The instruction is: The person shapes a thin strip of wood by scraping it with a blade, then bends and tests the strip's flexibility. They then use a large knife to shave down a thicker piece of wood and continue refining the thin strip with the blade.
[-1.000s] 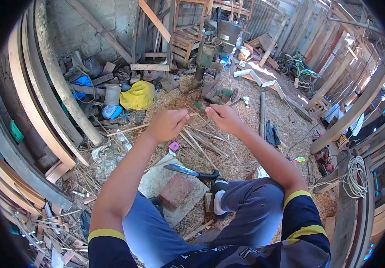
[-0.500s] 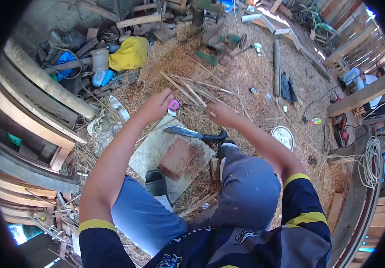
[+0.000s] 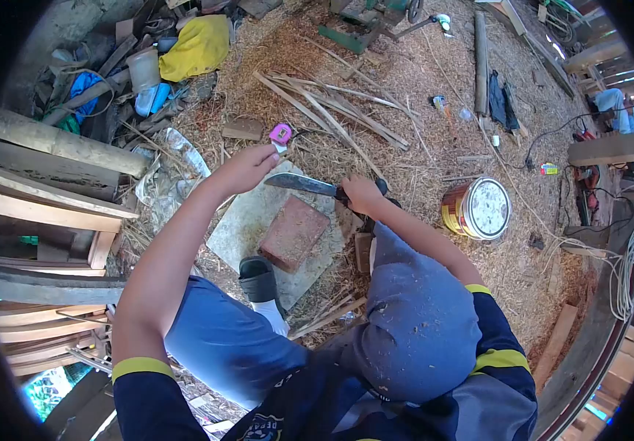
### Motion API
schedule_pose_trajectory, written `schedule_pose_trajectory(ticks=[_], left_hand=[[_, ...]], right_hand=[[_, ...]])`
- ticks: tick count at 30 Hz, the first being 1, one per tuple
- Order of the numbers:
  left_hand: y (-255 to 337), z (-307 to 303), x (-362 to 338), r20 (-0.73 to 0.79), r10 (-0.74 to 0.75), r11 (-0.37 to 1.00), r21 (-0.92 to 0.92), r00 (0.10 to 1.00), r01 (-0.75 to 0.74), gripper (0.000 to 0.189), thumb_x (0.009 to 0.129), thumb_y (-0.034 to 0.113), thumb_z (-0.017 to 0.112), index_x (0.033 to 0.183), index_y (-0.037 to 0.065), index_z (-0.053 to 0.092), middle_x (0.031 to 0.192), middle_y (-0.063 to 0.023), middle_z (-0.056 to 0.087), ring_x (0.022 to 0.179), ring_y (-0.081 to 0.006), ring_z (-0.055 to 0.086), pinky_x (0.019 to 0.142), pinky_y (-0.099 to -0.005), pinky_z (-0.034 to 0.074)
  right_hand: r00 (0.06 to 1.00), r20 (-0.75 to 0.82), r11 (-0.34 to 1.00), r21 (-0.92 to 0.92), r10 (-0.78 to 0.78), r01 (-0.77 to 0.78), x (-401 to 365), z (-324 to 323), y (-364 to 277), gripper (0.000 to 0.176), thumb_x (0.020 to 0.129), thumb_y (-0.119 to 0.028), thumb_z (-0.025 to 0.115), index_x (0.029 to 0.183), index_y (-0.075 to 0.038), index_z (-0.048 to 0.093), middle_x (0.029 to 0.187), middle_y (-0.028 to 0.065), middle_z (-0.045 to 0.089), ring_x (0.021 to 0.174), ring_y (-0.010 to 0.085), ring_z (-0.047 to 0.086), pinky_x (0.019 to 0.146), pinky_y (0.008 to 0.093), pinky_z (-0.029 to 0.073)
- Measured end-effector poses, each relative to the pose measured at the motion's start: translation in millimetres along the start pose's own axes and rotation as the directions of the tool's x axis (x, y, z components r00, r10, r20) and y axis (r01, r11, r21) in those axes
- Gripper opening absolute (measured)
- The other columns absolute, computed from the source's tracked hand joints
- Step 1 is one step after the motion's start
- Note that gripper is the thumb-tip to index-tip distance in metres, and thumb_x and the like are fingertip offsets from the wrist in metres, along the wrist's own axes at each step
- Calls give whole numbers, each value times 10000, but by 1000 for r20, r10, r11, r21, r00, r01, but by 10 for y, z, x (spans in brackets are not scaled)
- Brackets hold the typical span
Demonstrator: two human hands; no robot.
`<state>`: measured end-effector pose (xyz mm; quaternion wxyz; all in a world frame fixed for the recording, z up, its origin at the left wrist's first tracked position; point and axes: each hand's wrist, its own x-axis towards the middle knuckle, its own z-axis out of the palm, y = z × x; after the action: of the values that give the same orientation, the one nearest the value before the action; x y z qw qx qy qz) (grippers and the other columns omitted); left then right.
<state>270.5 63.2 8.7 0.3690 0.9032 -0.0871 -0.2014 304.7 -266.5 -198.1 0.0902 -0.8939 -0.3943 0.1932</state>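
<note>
My right hand (image 3: 363,195) is closed around the dark handle of a machete (image 3: 301,184), whose curved butt sticks out past my fingers. The blade points left, over the far edge of a flat pale board (image 3: 232,228). A reddish-brown block (image 3: 295,234) rests on that board, just nearer to me than the blade. My left hand (image 3: 247,169) hovers left of the blade tip, fingers loosely extended, with nothing visible in it. Just beyond its fingertips lies a pink tape measure (image 3: 280,134) with a white piece beside it.
Long thin wood strips (image 3: 339,110) lie on the shavings-covered floor ahead. A paint can (image 3: 476,208) stands to the right. My sandalled foot (image 3: 258,275) is on the board's near edge. Curved timbers (image 3: 52,198) line the left; a yellow cloth (image 3: 196,48) lies at far left.
My right hand has come down onto the machete handle and taken hold of it. My left hand stays near the tape measure. The view has shifted, so floor items appear higher.
</note>
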Motion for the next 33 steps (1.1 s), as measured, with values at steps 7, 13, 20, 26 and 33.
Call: schedule_pose_trajectory(ticks=[7, 13, 20, 26, 33], left_hand=[[233, -53, -82, -71, -7, 999, -34, 997, 4, 292, 1108, 285, 521, 1027, 9, 571, 839, -118, 608, 782, -256, 586, 759, -411, 492], [644, -3, -317, -219, 30, 1000, 11, 975, -29, 264, 1101, 256, 518, 1095, 16, 627, 916, -160, 686, 881, -296, 675, 807, -420, 520], [1489, 322, -662, -368, 21, 948, -288, 930, -135, 228, 1128, 272, 502, 1098, 68, 599, 744, -7, 503, 656, -93, 492, 602, -277, 415], [2346, 603, -940, -221, -82, 611, -782, 972, -127, 235, 1134, 315, 494, 1030, 106, 526, 723, 63, 371, 584, -38, 326, 508, -226, 250], [2920, 860, -986, -55, -44, 521, -853, 998, -24, 237, 1127, 348, 518, 1150, 122, 585, 788, 51, 477, 645, -40, 367, 560, -234, 301]], right_hand=[[1000, -4, 997, 78, -23, 23, -279, -572, -175, 572, 801, -366, 767, 1232, -50, 563, 1043, 234, 676, 880, 419, 717, 759, 524, 588], [984, 27, 976, 131, 174, -177, -698, -1459, -229, 509, 815, -497, 765, 1042, -51, 670, 894, 195, 721, 858, 397, 724, 758, 523, 580], [933, -178, 897, 378, 314, -230, -1954, -2362, -254, 366, 832, -324, 768, 1032, -42, 648, 922, 208, 703, 888, 428, 692, 769, 521, 534], [823, -550, 875, 459, 142, 156, -2826, -2950, -525, 271, 832, -107, 775, 1023, -57, 590, 916, 180, 674, 824, 424, 649, 728, 465, 501], [839, -485, 900, 436, 246, -12, -3346, -3081, -614, 266, 825, -112, 822, 985, -84, 612, 717, 128, 651, 670, 342, 668, 621, 412, 491]])
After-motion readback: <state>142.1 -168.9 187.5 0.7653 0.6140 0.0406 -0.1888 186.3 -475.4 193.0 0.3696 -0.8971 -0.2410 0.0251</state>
